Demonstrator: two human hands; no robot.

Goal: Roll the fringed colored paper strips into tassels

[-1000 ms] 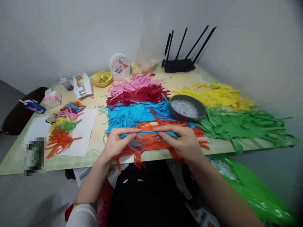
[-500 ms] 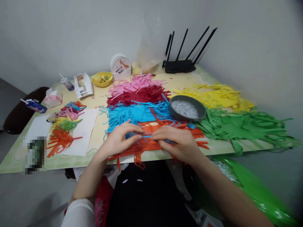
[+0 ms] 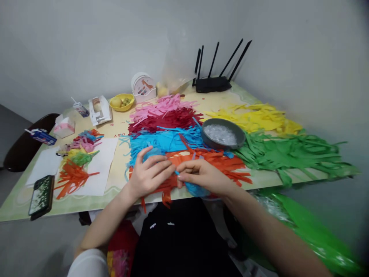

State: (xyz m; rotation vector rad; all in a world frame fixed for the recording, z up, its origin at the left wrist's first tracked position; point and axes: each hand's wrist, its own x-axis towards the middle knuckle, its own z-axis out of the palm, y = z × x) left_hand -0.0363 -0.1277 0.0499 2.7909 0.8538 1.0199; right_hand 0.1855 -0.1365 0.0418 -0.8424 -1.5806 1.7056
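Note:
Both of my hands meet at the table's near edge over the orange paper strips [image 3: 219,163]. My left hand [image 3: 150,173] is closed around one end of a bundle of blue paper strips [image 3: 193,188]. My right hand [image 3: 201,176] pinches the same bundle at its middle, and the blue paper bulges out below its fingers. Behind my hands lie heaps of blue strips [image 3: 167,140], dark red strips [image 3: 170,119] and pink strips [image 3: 161,105].
A grey bowl [image 3: 220,134] of clear beads stands right of the blue heap. Yellow [image 3: 256,115] and green strips [image 3: 291,152] cover the right side. At the left are small finished paper tassels [image 3: 76,157] on white sheets, a phone [image 3: 40,195], drink cartons, a yellow fruit bowl [image 3: 121,102] and a router [image 3: 211,82].
The blue bundle was stretched out between my hands; now my hands have come together and the bundle is bunched up. The view has shifted slightly right.

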